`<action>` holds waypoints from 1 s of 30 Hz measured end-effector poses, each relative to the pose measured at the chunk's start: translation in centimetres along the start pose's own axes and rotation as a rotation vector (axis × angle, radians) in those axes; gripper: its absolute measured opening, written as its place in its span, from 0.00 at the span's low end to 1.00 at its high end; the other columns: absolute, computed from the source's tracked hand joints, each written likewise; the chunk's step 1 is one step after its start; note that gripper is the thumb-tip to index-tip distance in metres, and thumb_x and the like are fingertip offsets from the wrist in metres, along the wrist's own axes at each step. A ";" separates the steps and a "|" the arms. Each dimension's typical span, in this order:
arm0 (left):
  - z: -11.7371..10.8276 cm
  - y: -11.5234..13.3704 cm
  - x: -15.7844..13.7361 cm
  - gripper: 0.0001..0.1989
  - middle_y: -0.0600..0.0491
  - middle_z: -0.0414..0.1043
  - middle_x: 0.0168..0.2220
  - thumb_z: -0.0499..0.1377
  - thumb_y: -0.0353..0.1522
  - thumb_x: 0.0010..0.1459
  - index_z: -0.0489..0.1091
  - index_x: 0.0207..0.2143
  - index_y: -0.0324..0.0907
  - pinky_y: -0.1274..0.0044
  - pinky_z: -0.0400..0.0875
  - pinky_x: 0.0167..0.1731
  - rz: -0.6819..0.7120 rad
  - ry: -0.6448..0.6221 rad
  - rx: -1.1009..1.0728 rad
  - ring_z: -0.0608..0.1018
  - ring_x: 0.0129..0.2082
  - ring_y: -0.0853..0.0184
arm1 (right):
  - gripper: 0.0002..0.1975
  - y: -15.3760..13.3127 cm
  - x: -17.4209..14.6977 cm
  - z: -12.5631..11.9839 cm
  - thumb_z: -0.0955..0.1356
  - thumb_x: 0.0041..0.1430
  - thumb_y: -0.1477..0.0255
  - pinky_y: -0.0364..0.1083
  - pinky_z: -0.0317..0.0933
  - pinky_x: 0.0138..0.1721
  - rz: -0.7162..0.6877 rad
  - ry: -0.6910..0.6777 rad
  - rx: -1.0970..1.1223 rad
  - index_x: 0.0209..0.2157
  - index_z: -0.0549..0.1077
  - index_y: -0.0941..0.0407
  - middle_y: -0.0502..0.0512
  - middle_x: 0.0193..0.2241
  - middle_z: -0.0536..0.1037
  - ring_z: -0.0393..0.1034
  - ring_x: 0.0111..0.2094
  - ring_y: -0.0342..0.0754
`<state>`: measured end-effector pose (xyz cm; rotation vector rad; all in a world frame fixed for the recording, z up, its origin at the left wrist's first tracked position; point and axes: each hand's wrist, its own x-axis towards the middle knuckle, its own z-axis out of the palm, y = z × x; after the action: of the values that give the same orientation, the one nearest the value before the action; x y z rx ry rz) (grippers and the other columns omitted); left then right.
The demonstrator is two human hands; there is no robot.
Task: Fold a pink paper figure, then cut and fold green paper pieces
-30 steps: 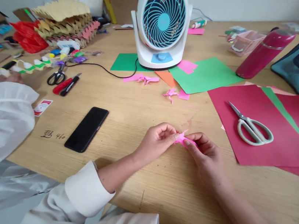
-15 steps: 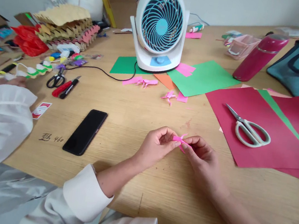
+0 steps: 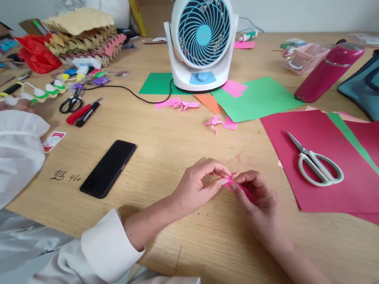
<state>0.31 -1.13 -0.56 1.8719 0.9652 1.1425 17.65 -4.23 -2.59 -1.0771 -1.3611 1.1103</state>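
Observation:
A small folded piece of pink paper (image 3: 229, 182) is pinched between both hands, just above the wooden table (image 3: 174, 149). My left hand (image 3: 198, 183) grips its left end between thumb and fingertips. My right hand (image 3: 259, 203) holds the right side, with pink paper showing between thumb and curled fingers. Fingers cover part of the paper, so its full shape is hidden. Beyond the hands lie a twisted pink paper piece (image 3: 214, 123) and another pink paper shape (image 3: 183, 105).
White-handled scissors (image 3: 319, 169) rest on red paper (image 3: 287, 174) at right. A phone (image 3: 108, 168) lies left of my hands. Behind stand a fan (image 3: 204, 36), green paper (image 3: 259, 100) and a magenta bottle (image 3: 329, 72). A co-worker's white sleeve (image 3: 14, 155) reaches in at left, near a cutter (image 3: 88, 112).
The pink paper has turned between my fingers, and more of it shows inside my right hand. My left fingertips have shifted slightly over it. The view has moved a little.

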 end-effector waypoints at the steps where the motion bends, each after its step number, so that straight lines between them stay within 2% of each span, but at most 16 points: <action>1: -0.1 -0.1 0.0 0.04 0.54 0.76 0.36 0.61 0.26 0.60 0.72 0.37 0.42 0.75 0.70 0.43 0.035 -0.005 0.033 0.76 0.39 0.68 | 0.01 -0.1 0.0 -0.1 0.69 0.63 0.72 0.45 0.64 0.40 -0.020 -0.016 -0.072 0.37 0.72 0.51 0.50 0.35 0.73 0.69 0.37 0.45; 5: -0.3 -0.2 0.1 0.07 0.55 0.76 0.34 0.61 0.23 0.58 0.72 0.36 0.42 0.75 0.69 0.41 0.078 -0.004 0.103 0.76 0.38 0.68 | 0.02 -0.6 0.0 -0.4 0.67 0.65 0.73 0.46 0.63 0.38 -0.074 -0.050 -0.255 0.38 0.73 0.52 0.51 0.34 0.73 0.69 0.37 0.46; 13: 0.0 0.2 -0.1 0.08 0.55 0.77 0.33 0.60 0.22 0.57 0.72 0.36 0.43 0.75 0.70 0.41 0.169 0.064 0.173 0.75 0.36 0.69 | 0.02 -0.7 0.1 0.0 0.67 0.64 0.74 0.45 0.61 0.36 -0.090 -0.034 -0.300 0.37 0.73 0.53 0.50 0.33 0.73 0.68 0.34 0.44; 18: 0.3 0.1 -0.3 0.09 0.54 0.75 0.35 0.59 0.20 0.55 0.70 0.36 0.41 0.78 0.71 0.39 0.070 0.042 0.084 0.76 0.35 0.71 | 0.02 -0.8 0.0 0.1 0.69 0.62 0.75 0.44 0.61 0.35 -0.104 -0.034 -0.291 0.35 0.72 0.54 0.50 0.31 0.73 0.68 0.32 0.43; 23: 0.2 -0.1 -0.3 0.07 0.54 0.75 0.34 0.58 0.21 0.57 0.70 0.34 0.41 0.79 0.71 0.38 0.014 0.000 0.052 0.77 0.35 0.71 | 0.01 -1.0 0.2 0.2 0.70 0.61 0.71 0.44 0.63 0.36 -0.009 -0.012 -0.250 0.34 0.74 0.54 0.51 0.32 0.76 0.70 0.33 0.44; 30: -0.5 -0.3 0.1 0.08 0.52 0.79 0.35 0.59 0.24 0.60 0.75 0.38 0.42 0.73 0.72 0.41 0.206 -0.039 0.205 0.78 0.36 0.68 | 0.10 -1.4 0.5 -0.5 0.72 0.58 0.62 0.46 0.67 0.37 0.143 -0.027 -0.143 0.34 0.75 0.55 0.54 0.33 0.80 0.73 0.34 0.48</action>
<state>-0.18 -0.82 -0.64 2.1916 0.9123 1.1564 18.05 -3.95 -1.13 -1.2838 -1.4201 1.1478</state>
